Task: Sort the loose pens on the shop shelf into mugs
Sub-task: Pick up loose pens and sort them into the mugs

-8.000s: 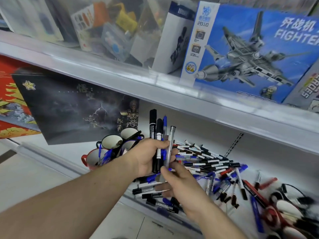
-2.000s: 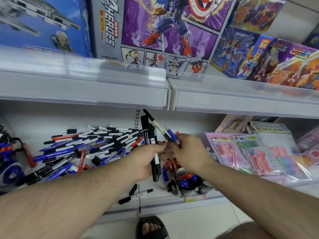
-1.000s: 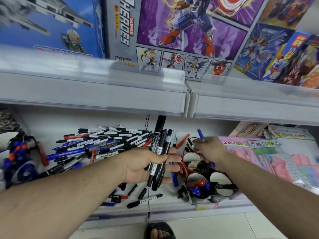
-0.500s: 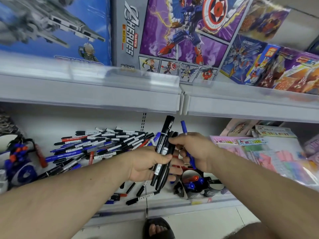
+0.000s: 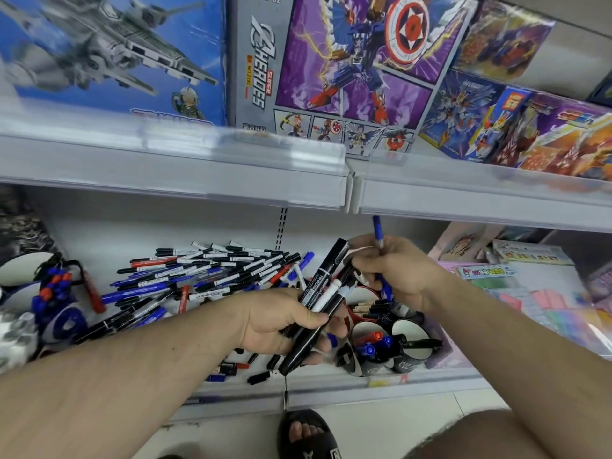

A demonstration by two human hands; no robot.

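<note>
A bundle of black markers (image 5: 323, 293) is gripped in the left hand (image 5: 281, 321), its fingers curled round the barrels so that the thick one slants up to the right above the others. A single blue pen (image 5: 377, 231) is held upright in the right hand (image 5: 397, 273), pinched between thumb and fingers, with its lower end showing below the palm; the fingertips of this hand are also close against the top of the bundle, though whether a second pen is being drawn out cannot be told.

Directly beneath both hands a cluster of mugs (image 5: 384, 346) is set near the front lip of the shelf (image 5: 331, 389); red and blue pens are seen in one, dark pens in another behind it. To the left, a large heap of loose pens (image 5: 205, 273) is spread across the shelf, black, blue and red mixed, and a few strays lie by the front edge.

The step in hand is judged to be the sorting out of a gathered handful by colour, one pen at a time. The next move would call for the blue pen to be lowered, tip down, into the mug already holding blue ones, while the black bundle is kept firmly gripped so nothing slips. Much of the task is judged to remain, given the heap
</note>
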